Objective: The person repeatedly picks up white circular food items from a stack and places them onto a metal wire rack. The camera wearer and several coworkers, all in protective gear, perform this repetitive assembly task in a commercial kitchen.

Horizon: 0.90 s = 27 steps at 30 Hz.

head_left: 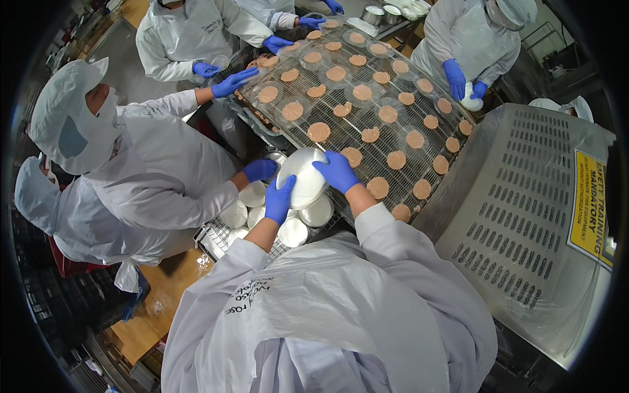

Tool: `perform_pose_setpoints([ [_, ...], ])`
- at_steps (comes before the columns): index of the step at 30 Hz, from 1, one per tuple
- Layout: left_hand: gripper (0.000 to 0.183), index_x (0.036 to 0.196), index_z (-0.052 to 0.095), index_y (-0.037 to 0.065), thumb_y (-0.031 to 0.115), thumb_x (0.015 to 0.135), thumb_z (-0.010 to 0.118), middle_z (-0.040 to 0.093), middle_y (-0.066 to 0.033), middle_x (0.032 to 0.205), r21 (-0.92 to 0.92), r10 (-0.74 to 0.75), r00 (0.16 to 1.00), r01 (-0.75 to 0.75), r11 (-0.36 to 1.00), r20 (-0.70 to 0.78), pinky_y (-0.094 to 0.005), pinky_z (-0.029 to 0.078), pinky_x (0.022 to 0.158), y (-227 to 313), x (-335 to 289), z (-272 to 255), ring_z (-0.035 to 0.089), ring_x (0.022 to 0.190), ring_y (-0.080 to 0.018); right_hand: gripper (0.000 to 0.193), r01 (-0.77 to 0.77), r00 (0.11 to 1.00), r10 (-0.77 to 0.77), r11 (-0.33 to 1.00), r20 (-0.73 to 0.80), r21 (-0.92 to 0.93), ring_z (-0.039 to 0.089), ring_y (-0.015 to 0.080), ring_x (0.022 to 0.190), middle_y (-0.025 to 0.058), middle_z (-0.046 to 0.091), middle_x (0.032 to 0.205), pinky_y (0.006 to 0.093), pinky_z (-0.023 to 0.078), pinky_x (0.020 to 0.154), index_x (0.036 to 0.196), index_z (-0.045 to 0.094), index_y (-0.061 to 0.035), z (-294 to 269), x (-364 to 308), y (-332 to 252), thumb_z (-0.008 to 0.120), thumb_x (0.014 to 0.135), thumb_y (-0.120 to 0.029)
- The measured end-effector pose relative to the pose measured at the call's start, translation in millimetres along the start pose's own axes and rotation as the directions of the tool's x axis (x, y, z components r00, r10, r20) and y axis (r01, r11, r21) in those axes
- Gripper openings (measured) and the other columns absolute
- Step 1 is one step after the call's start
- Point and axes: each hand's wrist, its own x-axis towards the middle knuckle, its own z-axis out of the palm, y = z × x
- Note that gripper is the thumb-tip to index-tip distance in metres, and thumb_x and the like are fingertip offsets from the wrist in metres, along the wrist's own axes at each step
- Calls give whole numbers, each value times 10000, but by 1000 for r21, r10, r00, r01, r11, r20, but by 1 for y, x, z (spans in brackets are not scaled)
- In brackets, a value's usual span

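My left hand (280, 200) and my right hand (337, 171), both in blue gloves, grip a stack of thin, white round sheets (303, 175) from its two sides. The stack is tilted, above the near left corner of a wire mesh conveyor belt (347, 141). Round pinkish-tan patties (319, 132) lie in loose rows on the belt. Some of them have clear round sheets (293, 110) around or under them. Just below my left hand, several round white-topped pieces (293, 232) sit on a wire rack (209, 243); my hands partly cover them.
Co-workers in white coats and blue gloves stand along the belt's left side and far right. The nearest one's hand (261, 170) is close to my left hand. A slotted metal housing (517, 216) with a yellow sign (593, 209) borders the right. Metal containers (373, 14) stand at the far end.
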Motion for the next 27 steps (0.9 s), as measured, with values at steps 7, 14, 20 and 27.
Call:
perform_pose_setpoints([
  [7, 402, 1136, 560, -48, 186, 831, 676, 633, -126, 1030, -49, -70, 996, 68, 997, -58, -299, 510, 766, -31, -6, -30, 623, 891, -185, 347, -261, 963, 159, 737, 216, 623, 639, 277, 901, 192, 655, 921, 369, 491, 796, 1024, 613, 42, -14, 29, 55, 599, 829, -245],
  [14, 441, 1132, 555, -62, 221, 821, 688, 641, -137, 998, -4, -32, 994, 32, 999, -102, -298, 510, 758, -18, -19, -41, 627, 876, -194, 385, 20, 994, -16, 999, 105, -34, 640, 298, 855, 194, 655, 916, 387, 492, 790, 972, 628, 19, 39, 8, 10, 689, 755, -293],
  [20, 460, 1150, 544, -61, 228, 820, 683, 629, -137, 1031, -92, -65, 990, 54, 994, -124, -309, 505, 780, -5, -52, -60, 622, 895, -203, 232, 52, 999, -51, 997, -3, 66, 634, 294, 789, 199, 652, 902, 348, 486, 723, 956, 654, -19, 20, 0, -8, 595, 824, -201],
  [27, 480, 1171, 528, -60, 234, 822, 680, 620, -141, 1054, -112, -91, 991, 80, 990, -100, -309, 505, 793, -4, -74, -53, 618, 919, -207, 298, 30, 899, -187, 929, -396, -368, 614, 348, 904, 182, 642, 986, 410, 481, 807, 1073, 613, -37, 34, 30, 59, 565, 791, -121],
])
